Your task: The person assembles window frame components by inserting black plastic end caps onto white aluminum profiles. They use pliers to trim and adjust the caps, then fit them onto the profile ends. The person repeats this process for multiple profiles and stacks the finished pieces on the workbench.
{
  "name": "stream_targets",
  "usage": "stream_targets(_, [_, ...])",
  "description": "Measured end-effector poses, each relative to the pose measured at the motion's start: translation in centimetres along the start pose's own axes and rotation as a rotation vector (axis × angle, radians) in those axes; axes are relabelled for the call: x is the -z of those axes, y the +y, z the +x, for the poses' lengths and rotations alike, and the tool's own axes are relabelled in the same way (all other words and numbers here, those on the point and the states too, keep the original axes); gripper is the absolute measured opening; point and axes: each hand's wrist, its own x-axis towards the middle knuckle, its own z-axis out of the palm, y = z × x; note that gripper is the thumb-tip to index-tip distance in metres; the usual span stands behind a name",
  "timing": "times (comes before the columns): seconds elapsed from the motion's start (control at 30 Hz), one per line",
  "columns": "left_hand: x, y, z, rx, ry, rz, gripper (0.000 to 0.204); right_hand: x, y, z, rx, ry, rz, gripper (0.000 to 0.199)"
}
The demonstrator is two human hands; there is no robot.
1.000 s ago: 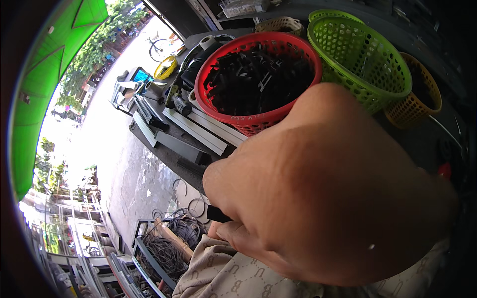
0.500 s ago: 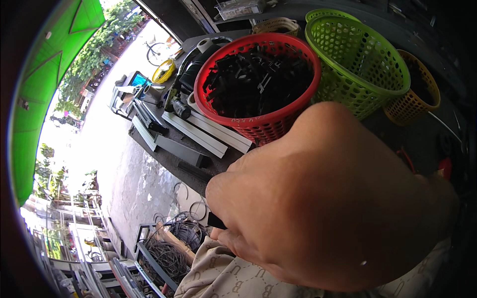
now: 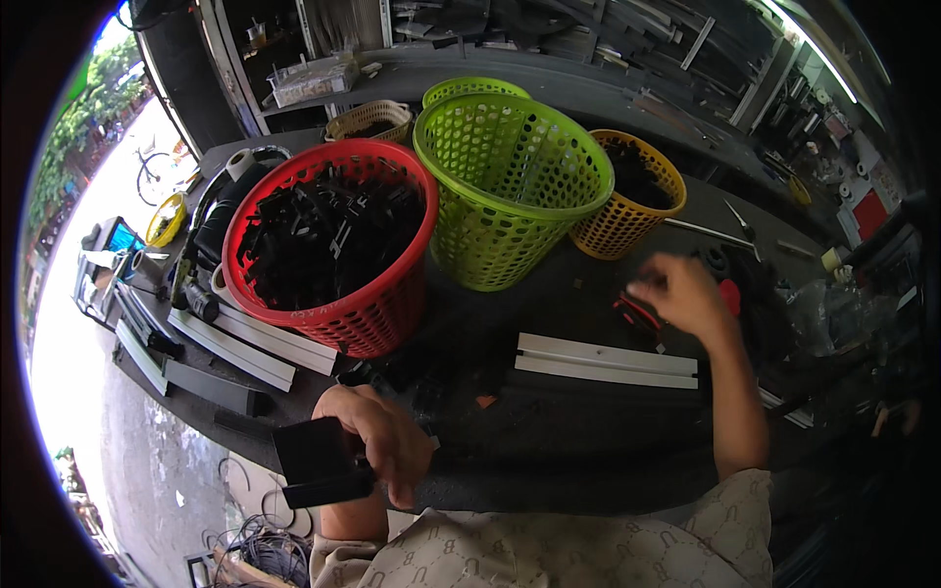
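At the front, my left hand [image 3: 377, 431] is closed around a black, box-shaped piece [image 3: 319, 461] with flat faces, its far side hidden by the fingers. My right hand [image 3: 686, 294] is at the right of the dark table, its fingers bent down beside a red-and-black handled tool [image 3: 637, 314]. Blur there hides whether the fingertips touch the tool. Between the hands, a pale metal profile [image 3: 608, 362] lies lengthwise. Behind my left hand stands a red basket [image 3: 382, 318] heaped with small black parts [image 3: 328, 230].
A green perforated basket [image 3: 510, 220] and a yellow basket [image 3: 618, 230] of dark parts stand farther back. More metal profiles [image 3: 230, 348] lie at the left, near the table's edge. A thin metal rod [image 3: 711, 233] lies at the right. Coiled wire [image 3: 270, 534] rests below on the left.
The view has swung right. A hand and forearm that filled the lower right close up have drawn away; my right hand is now out over the table, and the left with the black piece shows fully.
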Motion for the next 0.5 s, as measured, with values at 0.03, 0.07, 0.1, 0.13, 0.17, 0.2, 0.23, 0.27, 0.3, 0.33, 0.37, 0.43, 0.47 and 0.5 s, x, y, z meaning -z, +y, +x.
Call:
stream_targets(0.03, [0.2, -0.2, 0.0, -0.020, -0.007, -0.015, 0.017, -2.1, 2.7, -0.3, -0.080, -0.044, -0.229, 0.070])
stream_targets(0.07, [0.4, -0.3, 0.0, -0.010, -0.012, -0.048, 0.036, -4.2, 4.9, -0.7, -0.110, -0.109, -0.338, 0.077])
stream_targets(0.1, [1.1, -0.5, 0.3, 0.003, -0.051, -0.062, 0.043, -6.0, 6.7, -0.8, -0.143, -0.165, -0.309, 0.076])
stream_targets(0.13, [1.7, -0.9, 0.5, -0.004, -0.123, -0.077, 0.051, -7.7, 8.1, -1.0, -0.085, -0.134, -0.330, 0.071])
stream_targets(0.17, [2.1, -0.9, 0.4, -0.044, -0.200, -0.046, 0.061, -8.4, 9.4, -1.3, -0.033, -0.063, -0.258, 0.065])
stream_targets(0.2, [2.4, -1.0, 0.3, -0.028, -0.223, -0.035, 0.070, -9.1, 9.9, -1.2, -0.048, -0.018, -0.229, 0.059])
stream_targets(0.23, [2.0, -0.9, -0.3, -0.022, -0.143, 0.005, 0.076, -8.9, 10.0, -1.5, 0.037, 0.027, -0.187, 0.049])
stream_targets(0.27, [1.7, -0.8, -0.7, -0.013, -0.065, 0.044, 0.083, -8.3, 9.6, -1.6, 0.028, 0.003, -0.182, 0.038])
stream_targets(0.3, [1.2, -0.5, -1.2, -0.009, 0.026, 0.101, 0.085, -7.3, 8.7, -1.9, -0.048, 0.007, -0.158, 0.034])
stream_targets(0.33, [0.6, -0.3, -1.6, 0.035, 0.124, 0.125, 0.088, -6.0, 7.1, -2.2, -0.115, 0.044, -0.146, 0.031])
stream_targets(0.37, [0.0, 0.0, -1.9, 0.079, 0.204, 0.153, 0.082, -4.5, 5.0, -2.9, -0.056, 0.129, -0.043, 0.028])
stream_targets(0.43, [-0.7, 0.2, -1.7, 0.105, 0.238, 0.197, 0.074, -0.3, -0.1, -4.8, 0.027, 0.178, 0.293, 0.024])
stream_targets(0.47, [-0.8, 0.2, -1.4, 0.085, 0.215, 0.224, 0.072, 1.8, -3.0, -6.0, -0.004, 0.150, 0.526, 0.026])
stream_targets(0.5, [-0.9, 0.2, -1.0, 0.071, 0.191, 0.246, 0.070, 3.7, -6.0, -7.2, 0.130, 0.145, 0.623, 0.029])
